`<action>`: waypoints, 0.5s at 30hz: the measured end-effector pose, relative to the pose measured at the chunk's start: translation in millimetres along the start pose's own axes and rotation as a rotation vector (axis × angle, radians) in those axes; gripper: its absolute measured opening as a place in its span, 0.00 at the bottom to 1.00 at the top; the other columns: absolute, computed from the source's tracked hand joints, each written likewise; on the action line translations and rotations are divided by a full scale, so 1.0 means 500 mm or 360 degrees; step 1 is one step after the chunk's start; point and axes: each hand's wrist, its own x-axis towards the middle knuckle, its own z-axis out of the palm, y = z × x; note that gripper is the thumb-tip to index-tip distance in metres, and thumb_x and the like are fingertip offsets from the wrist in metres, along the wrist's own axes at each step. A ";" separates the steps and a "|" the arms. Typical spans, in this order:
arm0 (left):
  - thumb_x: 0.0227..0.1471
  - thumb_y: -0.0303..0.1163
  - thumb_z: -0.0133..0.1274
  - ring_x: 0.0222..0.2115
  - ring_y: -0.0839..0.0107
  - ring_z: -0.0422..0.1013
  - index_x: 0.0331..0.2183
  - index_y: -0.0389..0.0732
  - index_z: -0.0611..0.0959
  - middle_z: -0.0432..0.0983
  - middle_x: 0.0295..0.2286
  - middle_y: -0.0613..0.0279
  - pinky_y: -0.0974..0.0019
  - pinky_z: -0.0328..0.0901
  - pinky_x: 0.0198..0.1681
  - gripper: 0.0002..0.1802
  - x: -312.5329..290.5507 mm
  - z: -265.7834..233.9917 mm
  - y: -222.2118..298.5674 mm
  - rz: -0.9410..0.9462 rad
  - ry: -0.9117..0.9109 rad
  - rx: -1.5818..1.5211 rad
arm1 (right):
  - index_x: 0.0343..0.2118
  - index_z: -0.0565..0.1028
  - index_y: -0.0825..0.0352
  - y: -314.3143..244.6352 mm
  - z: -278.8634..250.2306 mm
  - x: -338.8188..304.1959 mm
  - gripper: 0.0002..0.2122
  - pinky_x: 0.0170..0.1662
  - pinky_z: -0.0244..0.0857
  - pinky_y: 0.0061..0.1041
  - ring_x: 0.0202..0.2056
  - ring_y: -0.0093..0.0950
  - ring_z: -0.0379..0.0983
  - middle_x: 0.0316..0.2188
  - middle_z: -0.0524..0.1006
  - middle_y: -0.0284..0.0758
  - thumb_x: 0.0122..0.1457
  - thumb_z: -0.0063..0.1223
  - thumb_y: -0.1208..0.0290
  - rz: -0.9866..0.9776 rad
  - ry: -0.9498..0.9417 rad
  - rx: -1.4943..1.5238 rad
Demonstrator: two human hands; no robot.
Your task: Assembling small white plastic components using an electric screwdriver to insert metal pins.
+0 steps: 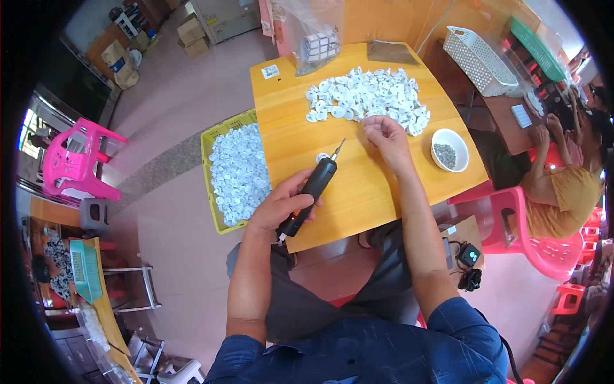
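Observation:
My left hand point(279, 206) is wrapped round a black electric screwdriver point(312, 192), whose thin metal bit points up and away over the table. Beside the tool's front end lies a single small white part point(322, 157), partly hidden by it. My right hand point(387, 137) is at the near edge of a heap of small white plastic parts point(368, 93), thumb and fingertips drawn together. Whatever sits between those fingertips, if anything, is too small to make out. To the right of that hand stands a white bowl point(462, 142) with small metal screws point(444, 153) inside.
A yellow basket point(207, 182) full of white parts stands on the floor left of the wooden table point(358, 201). At the table's far edge sits a clear plastic bag point(313, 38). Pink chairs point(77, 150) and a seated person point(566, 185) are around.

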 end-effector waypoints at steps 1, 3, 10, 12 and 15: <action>0.53 0.30 0.55 0.26 0.72 0.75 0.63 0.38 0.63 0.77 0.35 0.56 0.70 0.71 0.32 0.37 0.003 0.000 0.000 0.0001 0.0006 -0.0016 | 0.43 0.77 0.67 0.010 -0.012 0.003 0.09 0.34 0.69 0.20 0.30 0.17 0.73 0.33 0.79 0.28 0.59 0.57 0.77 -0.0138 0.0228 -0.0416; 0.53 0.30 0.55 0.26 0.72 0.75 0.63 0.38 0.63 0.77 0.35 0.56 0.69 0.71 0.31 0.37 -0.001 -0.003 0.000 -0.0001 0.0029 -0.0033 | 0.40 0.78 0.67 0.007 -0.003 0.001 0.07 0.33 0.69 0.21 0.28 0.19 0.73 0.32 0.80 0.30 0.59 0.57 0.76 -0.0271 0.0442 -0.0825; 0.53 0.31 0.55 0.25 0.71 0.75 0.62 0.38 0.64 0.77 0.34 0.55 0.69 0.71 0.30 0.36 -0.002 -0.006 0.002 0.0013 0.0088 -0.0067 | 0.38 0.80 0.66 -0.013 -0.013 -0.012 0.06 0.35 0.70 0.27 0.29 0.31 0.77 0.34 0.80 0.40 0.58 0.55 0.75 -0.0498 0.0622 -0.1193; 0.53 0.31 0.55 0.25 0.71 0.75 0.62 0.38 0.64 0.77 0.34 0.56 0.69 0.71 0.30 0.36 -0.002 -0.005 0.003 0.0017 0.0098 -0.0065 | 0.37 0.80 0.66 -0.013 -0.027 -0.018 0.06 0.36 0.70 0.28 0.29 0.32 0.77 0.34 0.79 0.40 0.58 0.55 0.75 -0.0534 0.0688 -0.1260; 0.53 0.31 0.55 0.24 0.71 0.75 0.62 0.37 0.64 0.77 0.34 0.56 0.69 0.71 0.30 0.36 0.000 -0.006 0.005 0.0026 0.0074 -0.0063 | 0.38 0.80 0.66 -0.015 -0.030 -0.025 0.07 0.33 0.68 0.25 0.26 0.25 0.74 0.31 0.78 0.36 0.57 0.57 0.74 -0.0592 0.0700 -0.1515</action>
